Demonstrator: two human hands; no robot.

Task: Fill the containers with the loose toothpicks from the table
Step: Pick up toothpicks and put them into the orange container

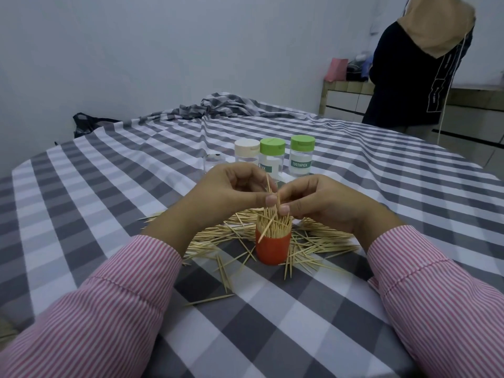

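pinching toothpicks [272,195] above orange container [273,248], left hand [231,189] and right hand [313,199]

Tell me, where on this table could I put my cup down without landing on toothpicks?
Bare checked cloth lies left of the left hand, and more lies right of the capped jars. The near edge between the striped sleeves is mostly free. Around the orange container it is crowded with loose toothpicks.
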